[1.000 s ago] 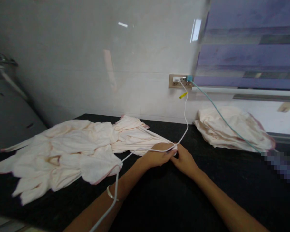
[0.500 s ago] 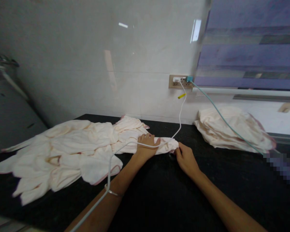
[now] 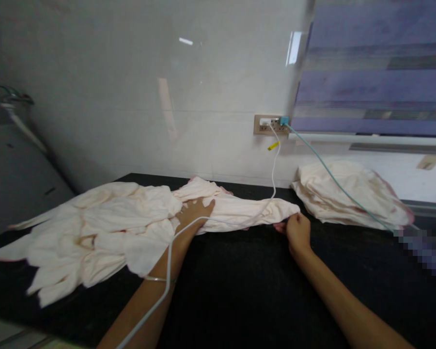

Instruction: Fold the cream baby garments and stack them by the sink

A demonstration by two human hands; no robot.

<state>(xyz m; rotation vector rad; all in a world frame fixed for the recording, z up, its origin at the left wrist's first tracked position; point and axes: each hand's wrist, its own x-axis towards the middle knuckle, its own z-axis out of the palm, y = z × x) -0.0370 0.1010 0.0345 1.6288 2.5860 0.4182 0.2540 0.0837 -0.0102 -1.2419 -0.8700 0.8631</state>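
Observation:
A cream cloth (image 3: 243,209) with pink edging stretches across the dark counter. Its right end is pinched in my right hand (image 3: 298,230), which is closed on it. My left hand (image 3: 194,215) lies with fingers spread over the cloth where it meets a rumpled heap of similar cloths (image 3: 105,218) on the left. The white cable (image 3: 274,179) runs down from the wall, passes over the cloth, and crosses in front of my left hand and forearm.
A flatter stack of cream cloths (image 3: 345,194) rests at the right, with a teal cable (image 3: 323,160) across it. Both cables plug into a wall socket (image 3: 267,125). A purple striped blind (image 3: 370,87) hangs at upper right; a tap (image 3: 16,99) is at far left.
My right hand has moved right, drawing the cloth's end out longer. My left hand has slid left toward the heap, its fingers spreading wider.

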